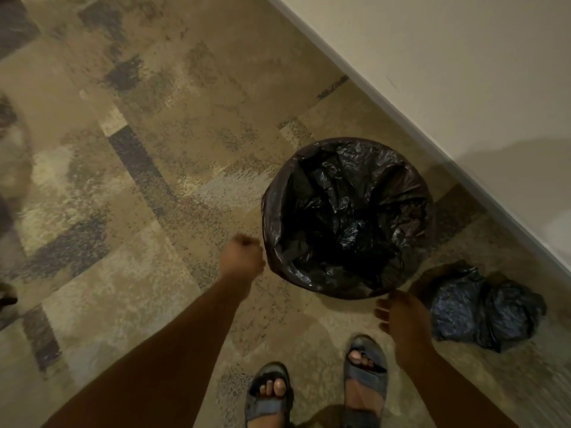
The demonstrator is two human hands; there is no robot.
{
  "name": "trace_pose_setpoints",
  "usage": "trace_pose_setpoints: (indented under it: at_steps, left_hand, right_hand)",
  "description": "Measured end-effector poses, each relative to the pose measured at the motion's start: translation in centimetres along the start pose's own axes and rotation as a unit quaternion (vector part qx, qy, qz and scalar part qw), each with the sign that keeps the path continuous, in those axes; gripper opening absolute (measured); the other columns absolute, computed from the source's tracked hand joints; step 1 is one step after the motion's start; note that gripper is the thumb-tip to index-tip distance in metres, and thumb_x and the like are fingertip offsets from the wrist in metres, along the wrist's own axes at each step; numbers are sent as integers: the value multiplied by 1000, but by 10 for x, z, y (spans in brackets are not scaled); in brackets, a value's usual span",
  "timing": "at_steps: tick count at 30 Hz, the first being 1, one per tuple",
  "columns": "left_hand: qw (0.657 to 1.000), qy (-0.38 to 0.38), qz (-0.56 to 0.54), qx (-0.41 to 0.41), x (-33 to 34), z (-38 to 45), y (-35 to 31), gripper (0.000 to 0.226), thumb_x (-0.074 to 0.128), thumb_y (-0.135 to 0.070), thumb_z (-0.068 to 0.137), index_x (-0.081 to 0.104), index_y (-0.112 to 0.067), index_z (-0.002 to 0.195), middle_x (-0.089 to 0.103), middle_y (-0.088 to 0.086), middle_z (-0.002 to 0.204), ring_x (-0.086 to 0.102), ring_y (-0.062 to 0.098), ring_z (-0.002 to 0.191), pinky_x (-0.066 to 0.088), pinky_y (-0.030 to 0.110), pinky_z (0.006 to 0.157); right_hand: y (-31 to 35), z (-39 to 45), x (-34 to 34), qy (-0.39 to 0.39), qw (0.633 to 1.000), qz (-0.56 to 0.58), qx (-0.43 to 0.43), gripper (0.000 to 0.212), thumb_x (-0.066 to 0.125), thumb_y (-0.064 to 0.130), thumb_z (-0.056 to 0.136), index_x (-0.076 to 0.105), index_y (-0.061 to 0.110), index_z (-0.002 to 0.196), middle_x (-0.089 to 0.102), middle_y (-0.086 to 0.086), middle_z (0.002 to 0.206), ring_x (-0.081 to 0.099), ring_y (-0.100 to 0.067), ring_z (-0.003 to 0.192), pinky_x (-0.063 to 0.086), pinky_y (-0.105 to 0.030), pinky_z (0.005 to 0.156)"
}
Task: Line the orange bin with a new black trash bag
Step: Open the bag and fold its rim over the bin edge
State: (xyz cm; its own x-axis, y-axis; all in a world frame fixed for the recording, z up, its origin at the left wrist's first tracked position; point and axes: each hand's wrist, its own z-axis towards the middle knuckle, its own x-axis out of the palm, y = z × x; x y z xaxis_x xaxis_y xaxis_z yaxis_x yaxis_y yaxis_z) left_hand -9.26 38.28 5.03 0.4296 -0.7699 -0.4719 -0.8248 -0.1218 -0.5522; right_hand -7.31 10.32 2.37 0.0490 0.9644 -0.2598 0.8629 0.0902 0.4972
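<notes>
- Looking straight down at the bin (346, 291) on the patterned carpet (123, 180), close to the white wall (463, 72) that cuts across the top right corner.
- The black trash bag (346, 211) is sitting in the bin, its edge folded out over the rim all the way round, so basically none of the orange shows from up here — only dark plastic.
- Inside, the bag is all crumpled and sagging toward the middle, shiny creases everywhere.
- My left hand (244, 257) is just beside the bin's left edge, curled into a loose fist. It looks like it's touching or nearly touching the folded-over plastic, but honestly I can't tell if I'm pinching any of it; it's a bit blurry there.
- My right hand (401, 316) hangs just below the near rim, fingers (381, 313) spread apart and relaxed, holding nothing. Fingertips are near the bag's lower edge, not clearly on it.
- Off to the right of the bin there's a tied-up bag bundle (485, 310) lying on the carpet, near the wall — lumpy, dark blue-black, apart from the bin and from both hands.
- My feet are at the bottom of the view in blue-grey sandals (366, 372), toes pointed at the bin, the right one a bit further forward than the left.
- Lighting's dim and yellowish, so the colours are kind of muddy.
</notes>
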Motion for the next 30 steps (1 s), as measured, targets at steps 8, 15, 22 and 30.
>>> trace_pose_setpoints:
  at_steps: [8,15,22,30]
  left_hand:
    - [987,61,-133,64,0,15,-50,21,62,-28,99,67,-10,89,65,0,73,55,12,55,51,21,48]
    - [996,-54,-53,42,2,53,-41,24,62,-21,98,67,-3,82,72,15,87,71,30,81,62,37,66]
    - [991,-97,-36,90,16,53,-54,24,45,-32,104,60,-13,105,60,0,81,57,17,71,44,27,59]
    - [968,-39,30,245,29,19,-39,39,52,-45,98,57,-21,128,63,-8,108,61,10,96,52,31,80]
  right_hand:
    - [53,2,-8,-76,977,-33,-196,42,47,55,92,60,24,119,63,-4,99,61,-24,84,52,-39,69]
    - [55,12,-1,-107,950,-170,-240,24,51,38,96,54,15,98,59,-9,88,63,-40,89,54,-56,76]
    - [63,12,-4,-193,917,-139,-322,45,57,30,96,51,10,136,56,-16,130,57,-26,110,44,-22,83]
    - [95,10,78,78,785,-388,-477,19,53,15,91,70,16,99,61,-6,99,55,-29,97,44,-32,82]
